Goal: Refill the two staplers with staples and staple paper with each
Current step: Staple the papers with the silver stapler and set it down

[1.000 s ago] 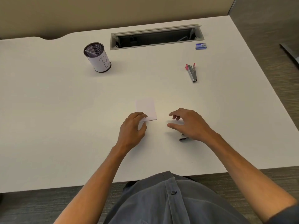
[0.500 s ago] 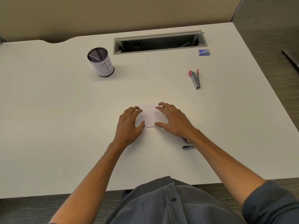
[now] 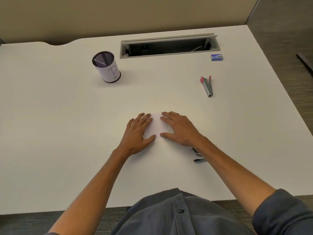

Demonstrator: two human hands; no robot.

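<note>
Paper lies flat on tabletop; left hand & right hand press its sides w/ straight fingers, gripping nothing. Red stapler lies well apart.

white desk, paper, staplers, staple box, cup

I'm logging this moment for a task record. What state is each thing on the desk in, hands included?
Small white paper: flat on the desk, pressed by both hands.
Left hand: open, fingers on the paper.
Right hand: open, fingers on the paper.
Red-and-silver stapler: lying hinged open, untouched.
Dark metal stapler: by the right wrist, partly hidden.
Blue staple box: looks closed.
Black mesh cup: upright.
</note>
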